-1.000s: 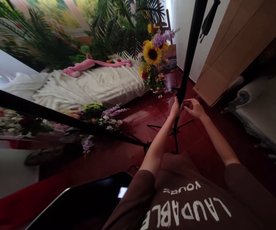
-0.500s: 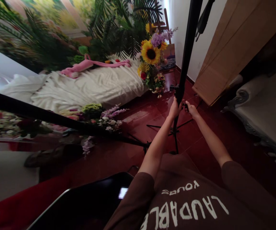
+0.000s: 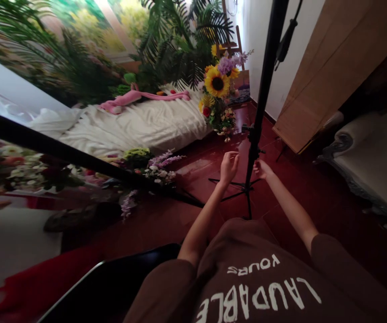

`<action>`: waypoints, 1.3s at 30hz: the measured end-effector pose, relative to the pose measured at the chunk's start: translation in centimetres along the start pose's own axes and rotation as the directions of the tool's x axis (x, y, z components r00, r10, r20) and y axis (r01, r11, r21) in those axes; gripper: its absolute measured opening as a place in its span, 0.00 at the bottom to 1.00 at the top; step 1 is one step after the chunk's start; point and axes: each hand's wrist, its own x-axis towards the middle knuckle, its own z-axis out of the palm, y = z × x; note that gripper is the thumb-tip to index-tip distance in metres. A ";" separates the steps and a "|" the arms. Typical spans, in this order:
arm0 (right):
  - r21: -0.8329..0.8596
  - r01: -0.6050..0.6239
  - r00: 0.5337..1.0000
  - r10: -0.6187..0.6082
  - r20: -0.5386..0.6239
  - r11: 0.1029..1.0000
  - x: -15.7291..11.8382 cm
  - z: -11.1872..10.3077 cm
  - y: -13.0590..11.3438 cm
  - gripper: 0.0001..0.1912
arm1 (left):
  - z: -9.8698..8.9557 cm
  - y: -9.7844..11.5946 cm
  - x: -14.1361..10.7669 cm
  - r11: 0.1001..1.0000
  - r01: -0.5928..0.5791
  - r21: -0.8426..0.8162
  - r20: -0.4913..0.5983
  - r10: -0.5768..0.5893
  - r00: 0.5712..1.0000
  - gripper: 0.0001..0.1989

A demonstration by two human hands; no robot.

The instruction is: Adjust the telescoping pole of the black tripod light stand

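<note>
A black stand pole (image 3: 263,89) rises from tripod legs (image 3: 248,204) on the red floor and runs up out of the top of the view. My left hand (image 3: 229,167) is apart from the pole, to its left, with fingers loosely bent and nothing in them. Close against the pole's right side is my right hand (image 3: 262,170), below a small knob (image 3: 259,152). Its fingers are partly spread and hold nothing that shows. A black plug on a cord (image 3: 285,42) hangs beside the upper pole.
Another dark pole (image 3: 62,146) slants across the left. Behind stand a bed with a cream cover (image 3: 146,128), a pink plush toy (image 3: 129,98) and sunflowers (image 3: 217,83). A brown panel (image 3: 317,76) and pale sofa (image 3: 375,152) are right; a black glossy surface (image 3: 112,287) is lower left.
My left hand has let go of the pole and moved left and down. My right hand has dropped below the knob and its fingers have loosened. The view has shifted slightly.
</note>
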 end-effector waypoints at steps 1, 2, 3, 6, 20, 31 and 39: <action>0.002 -0.029 0.999 0.029 -0.015 1.000 0.2 0.6 0.9 0.16 | -2.0 0.5 -1.1 0.998 -0.011 0.062 -0.106 0.018 0.994 0.14; 0.006 -0.060 0.998 0.060 -0.035 0.998 0.5 1.3 1.8 0.15 | -4.0 1.0 -2.2 0.992 -0.010 0.129 -0.221 0.038 0.975 0.13; 0.008 -0.092 0.994 0.092 -0.050 0.996 0.8 2.1 2.6 0.14 | -5.8 1.3 -3.3 0.981 -0.003 0.195 -0.337 0.069 0.939 0.13; -0.016 -0.184 0.982 0.183 -0.036 0.983 1.7 5.5 4.5 0.12 | -10.7 1.9 -6.3 0.936 0.076 0.343 -0.633 0.170 0.756 0.12; -0.239 -0.608 0.553 0.620 0.557 0.757 -0.5 26.4 7.6 0.23 | -21.6 -3.6 -8.1 0.937 0.336 0.100 -0.714 -0.168 0.680 0.22; -0.491 -0.182 0.562 0.500 0.659 0.852 1.0 27.9 7.8 0.16 | -22.0 -5.1 -7.2 0.939 0.336 0.065 -0.725 -0.187 0.662 0.21; -0.516 0.847 0.513 -0.058 0.856 -0.127 1.1 27.6 5.4 0.03 | -22.1 -5.1 -7.1 0.941 0.327 0.090 -0.722 -0.164 0.672 0.19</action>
